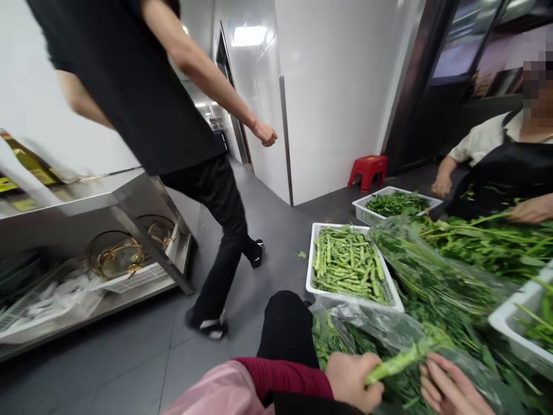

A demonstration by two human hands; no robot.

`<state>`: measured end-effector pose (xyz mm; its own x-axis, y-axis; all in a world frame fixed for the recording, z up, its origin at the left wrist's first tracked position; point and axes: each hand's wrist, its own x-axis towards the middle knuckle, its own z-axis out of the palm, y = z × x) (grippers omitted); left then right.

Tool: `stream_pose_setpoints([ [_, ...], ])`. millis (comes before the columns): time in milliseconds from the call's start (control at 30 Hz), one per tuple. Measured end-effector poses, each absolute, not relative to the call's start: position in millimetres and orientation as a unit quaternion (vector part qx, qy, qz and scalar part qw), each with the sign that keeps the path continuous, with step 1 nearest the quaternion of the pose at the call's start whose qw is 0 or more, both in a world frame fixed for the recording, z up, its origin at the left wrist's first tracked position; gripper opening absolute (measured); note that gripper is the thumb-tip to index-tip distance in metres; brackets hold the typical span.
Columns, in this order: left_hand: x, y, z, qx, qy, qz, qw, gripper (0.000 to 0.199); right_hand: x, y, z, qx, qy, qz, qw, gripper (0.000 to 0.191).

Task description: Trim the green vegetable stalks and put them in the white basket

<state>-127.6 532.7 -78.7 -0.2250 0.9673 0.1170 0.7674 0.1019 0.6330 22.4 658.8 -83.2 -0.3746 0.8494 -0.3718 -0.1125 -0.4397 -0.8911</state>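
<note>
My left hand point(354, 377), at the end of a dark red sleeve, is wrapped round the lower end of a thick green vegetable stalk point(400, 363). The stalk slants up to the right, towards its leafy tip. Beside its upper part is my right hand point(453, 386), fingers curled in close together at the stalk's side; what they pinch is too small to make out. Beneath both hands lies a clear plastic bag point(380, 317) with leafy greens. Just beyond it, a white basket point(309, 276) holds many trimmed green stalks point(348, 262).
A co-worker in a dark apron point(488, 178) sits at right behind heaped greens point(488, 236). Another white basket point(363, 214) and a red stool point(367, 172) stand farther back. A person in black point(173, 115) strides past at left, beside a steel shelf point(142, 199).
</note>
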Motion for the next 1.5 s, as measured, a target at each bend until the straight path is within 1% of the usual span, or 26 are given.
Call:
stream_pose_setpoints([
  [67, -126.9, 533.9, -76.4, 0.634, 0.705, 0.286, 0.141, 0.031, 16.9, 651.8, -76.7, -0.463, -0.399, 0.706, 0.358, 0.045],
  [133, -127.3, 536.2, -74.1, 0.656, 0.69, 0.281, 0.123, 0.034, 11.5, 649.1, -70.7, -0.479, -0.424, 0.669, 0.378, 0.042],
  [167, -128.3, 538.1, -73.9, 0.663, 0.684, 0.282, 0.115, 0.035, 9.9, 650.8, -68.9, -0.487, -0.464, 0.628, 0.391, 0.037],
  [200, -129.8, 540.7, -74.5, 0.671, 0.675, 0.285, 0.115, 0.036, 9.4, 654.0, -68.2, -0.49, -0.53, 0.559, 0.409, 0.03],
  [233, -131.5, 543.5, -75.7, 0.671, 0.672, 0.292, 0.115, 0.034, 10.2, 657.6, -68.6, -0.474, -0.611, 0.476, 0.42, 0.022],
  [300, -134.7, 548.6, -78.5, 0.666, 0.671, 0.304, 0.12, 0.032, 14.5, 661.0, -70.8, -0.394, -0.749, 0.328, 0.419, 0.007],
  [333, -135.7, 550.3, -79.1, 0.664, 0.67, 0.308, 0.121, 0.031, 16.7, 659.0, -72.1, -0.348, -0.798, 0.271, 0.411, 0.004],
  [400, -136.0, 552.4, -78.0, 0.673, 0.657, 0.315, 0.124, 0.03, 18.5, 647.7, -74.1, -0.254, -0.858, 0.217, 0.391, 0.011],
  [467, -134.1, 554.4, -74.2, 0.684, 0.642, 0.326, 0.121, 0.03, 15.9, 632.6, -75.2, -0.163, -0.878, 0.256, 0.369, 0.011],
  [533, -131.8, 557.2, -70.1, 0.678, 0.642, 0.339, 0.116, 0.031, 12.0, 623.6, -75.1, -0.128, -0.838, 0.389, 0.359, 0.009],
  [600, -131.0, 559.8, -68.5, 0.661, 0.652, 0.354, 0.115, 0.03, 11.2, 627.7, -73.4, -0.191, -0.713, 0.549, 0.391, 0.009],
  [633, -131.4, 560.6, -69.1, 0.656, 0.653, 0.361, 0.119, 0.03, 13.0, 634.8, -71.9, -0.234, -0.646, 0.601, 0.409, 0.009],
  [667, -132.2, 560.9, -70.6, 0.655, 0.649, 0.367, 0.125, 0.029, 16.0, 644.2, -69.8, -0.268, -0.584, 0.637, 0.425, 0.008],
  [733, -134.6, 560.5, -74.9, 0.661, 0.634, 0.376, 0.141, 0.029, 24.5, 664.5, -64.1, -0.294, -0.49, 0.696, 0.434, 0.006],
  [833, -137.4, 559.8, -79.9, 0.67, 0.62, 0.375, 0.159, 0.029, 33.3, 682.9, -53.4, -0.29, -0.369, 0.773, 0.427, 0.013],
  [900, -138.0, 559.9, -80.7, 0.676, 0.618, 0.369, 0.159, 0.03, 32.3, 683.8, -47.4, -0.292, -0.344, 0.78, 0.433, 0.017],
  [967, -137.7, 559.9, -80.9, 0.68, 0.619, 0.362, 0.155, 0.03, 28.6, 680.4, -45.0, -0.328, -0.387, 0.734, 0.452, 0.019],
  [1033, -137.0, 558.9, -81.9, 0.681, 0.623, 0.353, 0.155, 0.03, 26.7, 678.1, -47.4, -0.392, -0.491, 0.612, 0.48, 0.017],
  [1100, -136.3, 557.2, -84.1, 0.68, 0.628, 0.345, 0.157, 0.03, 28.7, 678.7, -54.6, -0.414, -0.63, 0.428, 0.498, 0.012],
  [1167, -136.1, 555.8, -85.9, 0.679, 0.633, 0.339, 0.151, 0.03, 32.3, 678.8, -64.7, -0.364, -0.749, 0.259, 0.489, 0.007],
  [1200, -136.1, 555.8, -86.0, 0.681, 0.635, 0.336, 0.144, 0.031, 33.3, 676.8, -69.9, -0.318, -0.795, 0.201, 0.476, 0.008],
  [1267, -136.2, 557.6, -83.8, 0.682, 0.638, 0.335, 0.126, 0.031, 31.7, 666.9, -78.2, -0.203, -0.868, 0.149, 0.427, 0.012],
  [1333, -136.1, 561.8, -79.3, 0.679, 0.638, 0.343, 0.124, 0.032, 25.1, 653.2, -81.8, -0.113, -0.904, 0.182, 0.369, 0.014],
  [1367, -135.7, 564.4, -77.0, 0.671, 0.638, 0.352, 0.138, 0.033, 21.1, 647.9, -81.4, -0.111, -0.899, 0.228, 0.357, 0.015],
  [1433, -134.5, 569.2, -74.3, 0.63, 0.641, 0.385, 0.208, 0.033, 15.4, 646.3, -77.1, -0.213, -0.817, 0.373, 0.385, 0.015],
  [1500, -132.9, 572.1, -75.3, 0.548, 0.633, 0.422, 0.348, 0.037, 15.9, 658.1, -69.8, -0.334, -0.633, 0.554, 0.425, 0.02],
])
